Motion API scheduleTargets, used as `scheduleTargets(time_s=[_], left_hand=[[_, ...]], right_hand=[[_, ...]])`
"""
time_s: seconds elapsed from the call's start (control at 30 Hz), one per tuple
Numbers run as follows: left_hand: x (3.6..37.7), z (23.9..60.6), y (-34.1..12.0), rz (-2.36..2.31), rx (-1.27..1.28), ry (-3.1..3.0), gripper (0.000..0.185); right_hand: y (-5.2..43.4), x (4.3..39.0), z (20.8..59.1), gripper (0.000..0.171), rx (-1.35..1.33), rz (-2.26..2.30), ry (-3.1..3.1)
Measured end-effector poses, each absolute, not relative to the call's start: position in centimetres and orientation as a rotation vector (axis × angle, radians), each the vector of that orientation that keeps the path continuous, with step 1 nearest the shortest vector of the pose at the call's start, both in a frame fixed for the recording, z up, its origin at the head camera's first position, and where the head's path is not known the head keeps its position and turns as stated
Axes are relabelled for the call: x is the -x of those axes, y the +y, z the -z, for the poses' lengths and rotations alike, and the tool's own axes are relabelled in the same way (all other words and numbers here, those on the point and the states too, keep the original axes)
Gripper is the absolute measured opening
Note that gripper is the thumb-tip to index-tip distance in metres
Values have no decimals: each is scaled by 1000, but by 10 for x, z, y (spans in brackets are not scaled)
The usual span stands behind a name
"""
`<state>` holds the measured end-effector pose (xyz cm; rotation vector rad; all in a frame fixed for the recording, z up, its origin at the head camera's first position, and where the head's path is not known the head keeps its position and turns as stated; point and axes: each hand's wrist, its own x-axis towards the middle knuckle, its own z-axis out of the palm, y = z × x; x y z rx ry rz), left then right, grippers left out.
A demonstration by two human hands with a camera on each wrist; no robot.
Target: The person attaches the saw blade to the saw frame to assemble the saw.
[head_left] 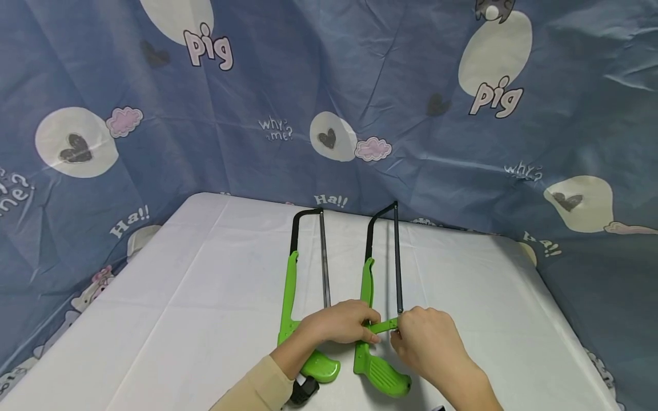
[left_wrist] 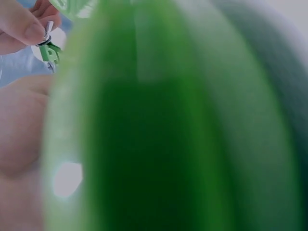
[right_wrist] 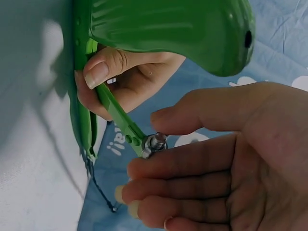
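Two green hacksaws with black front frames lie side by side on a white table. On the right hacksaw (head_left: 367, 279), my left hand (head_left: 341, 322) grips the green frame just above the handle, thumb and fingers around the base of the short green arm (right_wrist: 118, 113). At that arm's outer end, by the blade (head_left: 398, 262), my right hand (head_left: 429, 342) pinches a metal wing nut (right_wrist: 156, 143) between thumb and index finger. Its other fingers lie together below. The left hacksaw (head_left: 289, 291) rests beneath my left forearm, which covers part of it. Blurred green fills most of the left wrist view.
The white table (head_left: 180, 297) extends to both sides of the hacksaws. Behind it hangs a blue printed cloth (head_left: 257, 85). A black device (head_left: 304, 391) sits at my left wrist, near the left hacksaw's handle (head_left: 324, 368).
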<state>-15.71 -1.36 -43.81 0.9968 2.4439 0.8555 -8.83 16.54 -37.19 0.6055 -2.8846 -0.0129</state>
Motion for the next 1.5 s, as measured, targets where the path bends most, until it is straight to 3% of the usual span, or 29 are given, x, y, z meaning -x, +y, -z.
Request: scheduleTargets(time_s=[0.63, 1.5], left_hand=[[155, 436, -15, -828, -989, 2454, 19], [154, 436, -15, -808, -984, 2470, 20]], right_hand=[[166, 89, 368, 44, -359, -391, -3166], [171, 93, 365, 37, -382, -493, -3275]])
